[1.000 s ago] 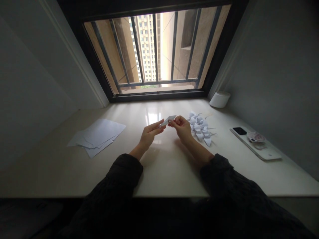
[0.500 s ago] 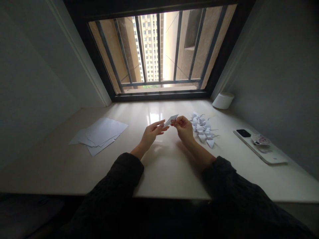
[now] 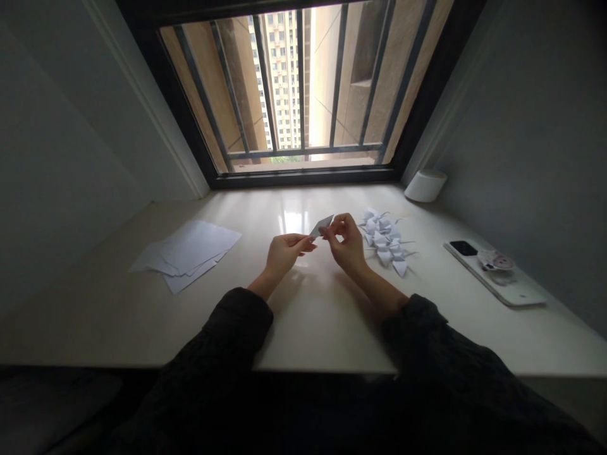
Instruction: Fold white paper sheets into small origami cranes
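Note:
A small piece of folded paper [image 3: 322, 225], diamond-like in outline, is held up between both hands above the white counter. My left hand [image 3: 286, 254] is closed, its thumb and fingers pinching the paper's lower left end. On the other side, my right hand [image 3: 348, 243] pinches the right edge with thumb and fingertips. The fingertips cover part of the paper, so its finer folds cannot be made out. Just right of my right hand lie several folded paper cranes [image 3: 384, 239], grouped close together.
Several loose white paper sheets [image 3: 202, 246] overlap on the counter [image 3: 327, 328] at left. A phone [image 3: 497, 275] with a round grip lies at right. Behind it, a white rounded object [image 3: 425, 186] stands by the wall. A barred window [image 3: 303, 183] closes off the far side.
My left fingers, spread beside the paper before, have closed on its lower left end. My right hand has shifted slightly left and its fingers have curled more. The view has tilted slightly.

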Demonstrator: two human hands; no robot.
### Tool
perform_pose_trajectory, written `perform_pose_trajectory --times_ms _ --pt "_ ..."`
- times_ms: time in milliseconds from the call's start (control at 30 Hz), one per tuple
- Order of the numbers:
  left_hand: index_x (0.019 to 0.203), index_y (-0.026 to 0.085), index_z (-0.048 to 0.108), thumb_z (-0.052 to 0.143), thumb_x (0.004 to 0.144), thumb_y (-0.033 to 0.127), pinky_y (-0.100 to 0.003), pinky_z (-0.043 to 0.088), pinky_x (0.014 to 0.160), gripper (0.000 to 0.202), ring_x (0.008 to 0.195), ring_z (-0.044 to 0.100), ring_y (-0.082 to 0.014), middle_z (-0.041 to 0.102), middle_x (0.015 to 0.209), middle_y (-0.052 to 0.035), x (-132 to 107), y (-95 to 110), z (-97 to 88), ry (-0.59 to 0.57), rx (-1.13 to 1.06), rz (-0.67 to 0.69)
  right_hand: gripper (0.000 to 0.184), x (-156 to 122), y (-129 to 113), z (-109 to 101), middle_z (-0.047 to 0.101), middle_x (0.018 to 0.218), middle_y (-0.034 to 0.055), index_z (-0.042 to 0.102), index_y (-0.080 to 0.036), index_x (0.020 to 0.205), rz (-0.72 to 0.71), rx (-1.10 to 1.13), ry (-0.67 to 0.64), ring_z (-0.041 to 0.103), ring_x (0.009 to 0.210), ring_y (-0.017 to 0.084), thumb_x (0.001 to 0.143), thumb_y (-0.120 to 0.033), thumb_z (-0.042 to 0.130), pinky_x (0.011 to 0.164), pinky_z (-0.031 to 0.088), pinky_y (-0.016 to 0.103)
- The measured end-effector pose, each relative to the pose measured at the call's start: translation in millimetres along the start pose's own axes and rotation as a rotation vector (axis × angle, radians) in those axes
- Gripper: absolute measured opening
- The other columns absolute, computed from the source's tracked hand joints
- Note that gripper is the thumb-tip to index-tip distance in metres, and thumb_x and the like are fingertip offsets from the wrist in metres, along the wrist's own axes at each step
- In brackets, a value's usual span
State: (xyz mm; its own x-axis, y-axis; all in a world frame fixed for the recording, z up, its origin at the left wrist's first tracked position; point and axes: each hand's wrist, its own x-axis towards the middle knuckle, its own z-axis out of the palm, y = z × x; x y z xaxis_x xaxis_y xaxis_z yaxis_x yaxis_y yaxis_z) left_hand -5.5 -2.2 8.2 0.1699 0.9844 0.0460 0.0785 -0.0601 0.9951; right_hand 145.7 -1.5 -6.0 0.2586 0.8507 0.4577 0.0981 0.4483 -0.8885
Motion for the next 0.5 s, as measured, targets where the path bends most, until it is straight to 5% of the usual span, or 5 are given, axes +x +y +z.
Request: perform_pose_trajectory --times_ms 167,367,500 --pt "0.084 0.014 0.072 0.070 0.069 0.048 -0.033 0.048 0.067 0.037 0.074 0.069 -0.0235 0.073 0.078 -0.0114 -3.7 3.3 1.1 0.005 0.013 0.024 0.043 2.8 3.3 2.1 0.061 0.062 -0.0067 0.050 -0.025 0.100 0.121 0.227 -0.034 0.060 0.061 0.014 0.065 -0.037 0.074 0.066 0.047 0.030" --pt "0.082 0.014 0.072 0.070 0.070 0.047 -0.031 0.050 0.066 0.035 0.073 0.069 -0.0219 0.073 0.077 -0.0106 -3.7 1.0 1.9 -0.008 0.033 0.050 0.026 1.2 1.4 0.8 0.068 0.067 0.0013 0.070 -0.018 0.069 0.258 0.118 -0.140 0.060 0.068 0.016 0.063 -0.043 0.073 0.066 0.045 0.029" --pt "0.083 0.015 0.072 0.070 0.070 0.045 -0.030 0.050 0.065 0.033 0.074 0.069 -0.0213 0.074 0.078 -0.0102 -0.1 -7.3 1.3 -0.038 0.040 0.042 0.027 -0.8 6.0 1.1 0.069 0.067 0.0014 0.073 -0.018 0.070 0.286 0.118 -0.092 0.058 0.063 0.016 0.061 -0.044 0.074 0.063 0.044 0.030"
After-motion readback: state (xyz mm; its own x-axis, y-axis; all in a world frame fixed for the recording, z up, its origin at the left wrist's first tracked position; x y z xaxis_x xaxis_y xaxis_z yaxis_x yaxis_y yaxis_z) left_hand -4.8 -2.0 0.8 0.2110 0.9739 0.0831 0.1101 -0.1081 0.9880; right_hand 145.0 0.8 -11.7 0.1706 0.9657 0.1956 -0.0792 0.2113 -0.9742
